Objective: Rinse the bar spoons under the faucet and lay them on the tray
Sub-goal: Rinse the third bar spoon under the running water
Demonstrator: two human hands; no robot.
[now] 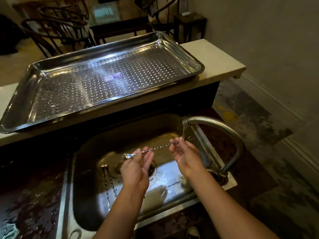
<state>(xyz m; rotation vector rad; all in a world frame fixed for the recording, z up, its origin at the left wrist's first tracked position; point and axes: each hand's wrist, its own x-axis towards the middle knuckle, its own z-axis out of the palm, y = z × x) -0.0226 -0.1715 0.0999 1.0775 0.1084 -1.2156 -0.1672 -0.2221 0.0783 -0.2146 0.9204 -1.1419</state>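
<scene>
The left hand (pixel 136 165) pinched the bowl end of a twisted bar spoon (pixel 156 148) while the right hand (pixel 185 153) pinched its other end under the faucet's (pixel 214 124) stream.

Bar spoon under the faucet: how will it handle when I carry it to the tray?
Probably stiff: the bar spoon spans straight between the left hand and right hand without sagging. Likely slippery, since faucet water runs over its end, though the twisted shaft should aid grip. Thin and round, it may roll.
</scene>
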